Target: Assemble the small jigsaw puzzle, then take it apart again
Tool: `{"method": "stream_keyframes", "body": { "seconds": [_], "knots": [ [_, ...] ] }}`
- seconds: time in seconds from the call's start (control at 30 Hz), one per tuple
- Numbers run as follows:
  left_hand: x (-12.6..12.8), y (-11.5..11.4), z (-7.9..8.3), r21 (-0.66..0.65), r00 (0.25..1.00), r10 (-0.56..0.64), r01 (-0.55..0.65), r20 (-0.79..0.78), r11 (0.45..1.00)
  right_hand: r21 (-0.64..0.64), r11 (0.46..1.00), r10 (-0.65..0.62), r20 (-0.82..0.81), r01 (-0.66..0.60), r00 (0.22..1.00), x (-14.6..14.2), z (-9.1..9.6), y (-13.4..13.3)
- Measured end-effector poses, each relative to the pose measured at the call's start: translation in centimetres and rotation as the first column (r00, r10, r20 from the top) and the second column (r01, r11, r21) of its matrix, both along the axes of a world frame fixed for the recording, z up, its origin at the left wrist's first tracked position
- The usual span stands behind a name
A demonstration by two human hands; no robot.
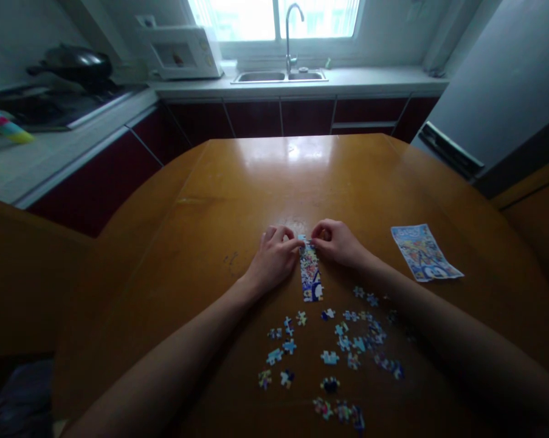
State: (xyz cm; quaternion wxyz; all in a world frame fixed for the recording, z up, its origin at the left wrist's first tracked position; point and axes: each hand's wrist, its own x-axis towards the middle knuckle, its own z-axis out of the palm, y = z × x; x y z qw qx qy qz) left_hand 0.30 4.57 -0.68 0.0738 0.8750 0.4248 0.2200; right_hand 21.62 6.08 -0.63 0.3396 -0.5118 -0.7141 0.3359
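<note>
A narrow, partly assembled jigsaw puzzle point(309, 271) lies flat on the wooden table, a tall strip in white, blue and mixed colours. My left hand point(278, 250) is at its upper left edge, fingers bent and thumb and fingertips closed on the strip's border. On the opposite side, my right hand point(338, 242) pinches with thumb and forefinger at the upper right edge; the small piece at those fingertips is mostly hidden. Nearer to me are several loose puzzle pieces point(329, 358), scattered singly and in clusters, some beside my right forearm.
A printed picture sheet point(425, 252) lies on the wooden table point(201, 207) to the right. Beyond the table are a counter with a sink point(260, 76), a microwave point(180, 53) and a wok point(78, 64) on the stove. A grey fridge point(497, 79) stands at the right.
</note>
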Motion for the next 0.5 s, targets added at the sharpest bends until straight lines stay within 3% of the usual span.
{"method": "stream_keyframes", "body": {
  "seconds": [0.1, 0.27, 0.4, 0.5],
  "knots": [
    [0.1, 0.0, -0.1, -0.003, 1.0, 0.005, -0.005, -0.02, 1.0, -0.096, 0.995, 0.018, -0.114, -0.029, 0.993, 0.4, 0.3, 0.4],
    [0.2, -0.1, -0.1, -0.039, 1.0, -0.014, 0.012, -0.026, 0.999, -0.088, 0.996, -0.05, -0.226, 0.03, 0.973, 1.9, 2.4, 0.9],
    [0.2, 0.0, -0.3, -0.064, 1.0, -0.019, 0.02, 0.016, 0.998, -0.02, 0.998, -0.067, -0.141, 0.065, 0.988, 3.3, 4.9, 0.0],
    [0.1, 0.3, -0.5, -0.088, 0.995, -0.012, 0.021, 0.099, 0.996, -0.029, 0.999, -0.025, -0.036, 0.024, 0.999, 3.9, 5.8, -2.2]
  ]
}}
